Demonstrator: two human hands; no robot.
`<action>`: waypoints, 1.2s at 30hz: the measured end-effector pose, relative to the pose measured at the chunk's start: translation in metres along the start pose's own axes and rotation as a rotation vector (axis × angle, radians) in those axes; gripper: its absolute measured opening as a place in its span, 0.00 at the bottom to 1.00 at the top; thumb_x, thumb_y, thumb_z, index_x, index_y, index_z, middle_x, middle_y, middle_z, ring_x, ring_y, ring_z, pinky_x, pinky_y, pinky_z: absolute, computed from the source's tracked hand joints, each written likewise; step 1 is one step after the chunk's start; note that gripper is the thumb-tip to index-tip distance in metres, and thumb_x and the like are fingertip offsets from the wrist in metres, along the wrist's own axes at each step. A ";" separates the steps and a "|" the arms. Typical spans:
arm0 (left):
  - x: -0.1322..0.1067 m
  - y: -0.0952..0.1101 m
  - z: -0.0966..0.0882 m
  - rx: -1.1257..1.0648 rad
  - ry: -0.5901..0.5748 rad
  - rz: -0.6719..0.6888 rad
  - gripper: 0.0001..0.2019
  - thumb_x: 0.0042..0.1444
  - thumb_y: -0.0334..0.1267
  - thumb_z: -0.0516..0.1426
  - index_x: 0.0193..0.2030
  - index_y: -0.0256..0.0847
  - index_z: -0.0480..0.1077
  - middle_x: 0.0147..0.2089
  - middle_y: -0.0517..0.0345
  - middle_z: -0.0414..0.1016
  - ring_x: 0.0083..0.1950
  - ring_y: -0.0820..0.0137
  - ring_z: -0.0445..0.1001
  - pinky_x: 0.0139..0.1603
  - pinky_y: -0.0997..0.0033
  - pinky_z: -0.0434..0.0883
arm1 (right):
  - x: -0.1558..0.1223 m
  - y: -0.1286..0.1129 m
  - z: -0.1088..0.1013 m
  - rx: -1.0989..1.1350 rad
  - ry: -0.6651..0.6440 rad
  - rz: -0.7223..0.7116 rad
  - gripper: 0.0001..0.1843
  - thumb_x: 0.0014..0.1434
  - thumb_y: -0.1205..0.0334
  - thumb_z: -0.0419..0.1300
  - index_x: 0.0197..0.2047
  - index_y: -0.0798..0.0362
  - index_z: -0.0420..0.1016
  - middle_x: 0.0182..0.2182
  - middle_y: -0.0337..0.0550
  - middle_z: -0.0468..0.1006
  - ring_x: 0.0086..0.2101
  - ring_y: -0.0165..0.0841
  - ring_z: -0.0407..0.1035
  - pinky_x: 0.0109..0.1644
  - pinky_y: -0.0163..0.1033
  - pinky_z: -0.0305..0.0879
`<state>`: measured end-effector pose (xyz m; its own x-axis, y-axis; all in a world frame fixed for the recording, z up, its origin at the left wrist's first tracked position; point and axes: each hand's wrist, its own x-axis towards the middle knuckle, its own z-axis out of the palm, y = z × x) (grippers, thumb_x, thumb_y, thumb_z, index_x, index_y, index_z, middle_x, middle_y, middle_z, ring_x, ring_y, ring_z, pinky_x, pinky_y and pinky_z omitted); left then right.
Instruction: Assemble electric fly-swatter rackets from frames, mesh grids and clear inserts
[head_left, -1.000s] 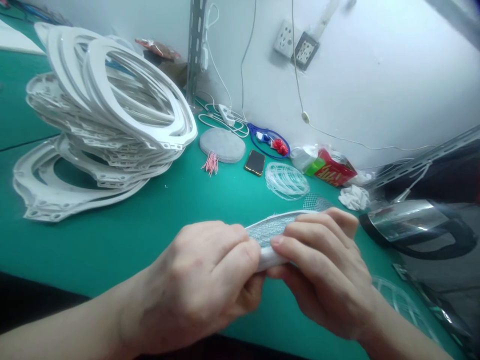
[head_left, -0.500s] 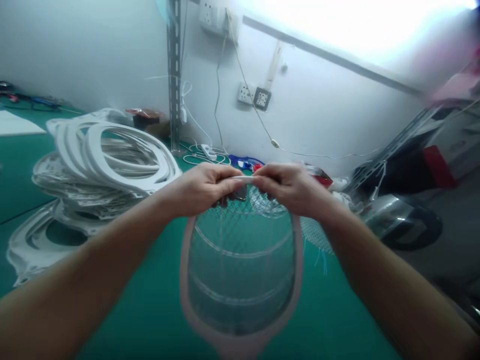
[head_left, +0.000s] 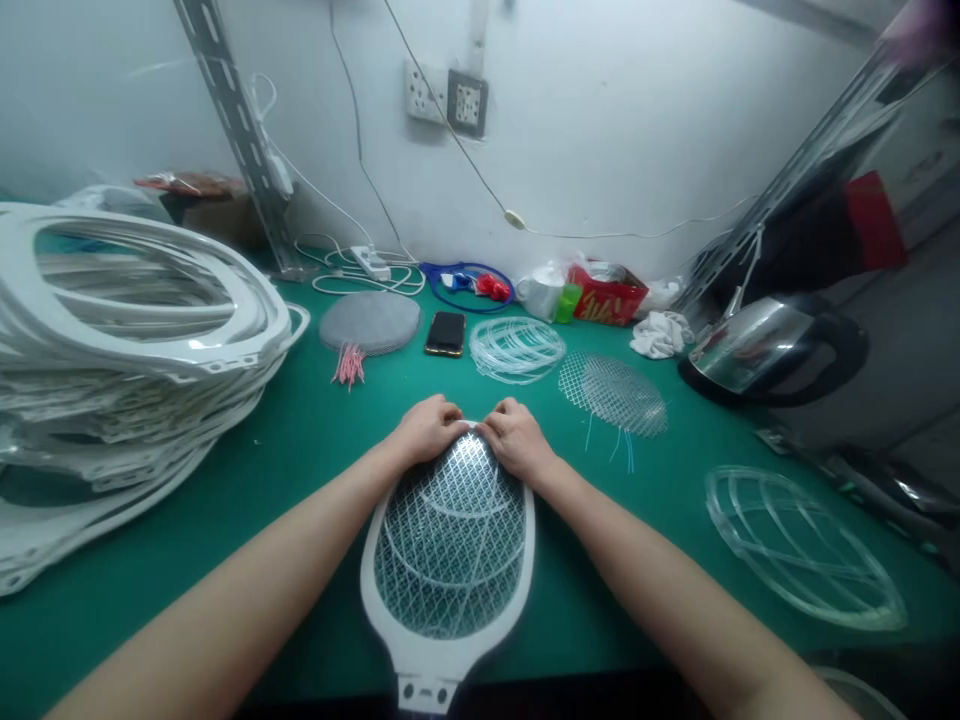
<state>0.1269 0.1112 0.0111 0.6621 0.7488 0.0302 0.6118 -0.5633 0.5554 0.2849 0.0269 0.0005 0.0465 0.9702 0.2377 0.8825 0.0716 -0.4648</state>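
A white mosquito swatter head (head_left: 448, 655) with a metal mesh lies on the green table, its short neck towards me at the front edge. My left hand (head_left: 429, 430) grips the far end of its rim, fingers closed. Close beside it, my right hand (head_left: 516, 438) is closed on the same rim. Clear curved ribs cross the mesh between my forearms. The fingertips are partly hidden by the hands.
White frames (head_left: 142, 300) are piled high at left. Behind lie grey mesh discs (head_left: 371, 320), pink wires (head_left: 349, 367), a phone (head_left: 445, 333), clear ribbed grids (head_left: 517, 349) and loose mesh pieces (head_left: 615, 390). A kettle (head_left: 757, 350) stands at right, near another clear ribbed grid (head_left: 806, 550).
The swatter head has come down from a raised, tilted position onto the table, with both hands still at its far rim. The view has shifted, showing more of the table.
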 end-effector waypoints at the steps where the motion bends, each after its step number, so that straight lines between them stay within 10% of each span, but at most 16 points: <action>1: 0.000 -0.002 0.002 0.003 0.010 -0.008 0.20 0.52 0.51 0.50 0.37 0.39 0.74 0.38 0.49 0.72 0.39 0.62 0.70 0.39 0.66 0.65 | 0.000 0.001 0.002 0.001 0.028 -0.002 0.12 0.59 0.56 0.55 0.37 0.54 0.76 0.38 0.48 0.71 0.38 0.33 0.65 0.44 0.36 0.59; 13: 0.010 0.000 0.004 -0.047 -0.041 -0.046 0.10 0.49 0.44 0.53 0.29 0.43 0.72 0.33 0.59 0.74 0.36 0.68 0.71 0.35 0.73 0.66 | 0.034 -0.004 -0.024 0.221 -0.395 0.253 0.05 0.49 0.65 0.61 0.30 0.57 0.77 0.25 0.40 0.76 0.27 0.28 0.67 0.28 0.30 0.58; 36: 0.012 0.014 0.003 -0.025 -0.120 -0.127 0.10 0.47 0.45 0.55 0.32 0.44 0.73 0.37 0.60 0.77 0.41 0.64 0.72 0.40 0.66 0.65 | 0.049 -0.009 -0.029 0.002 -0.530 0.115 0.05 0.47 0.64 0.62 0.27 0.58 0.75 0.22 0.37 0.73 0.25 0.26 0.63 0.26 0.29 0.54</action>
<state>0.1446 0.1112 0.0161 0.6284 0.7652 -0.1401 0.6837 -0.4573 0.5687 0.2928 0.0673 0.0406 -0.1007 0.9554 -0.2775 0.8848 -0.0415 -0.4641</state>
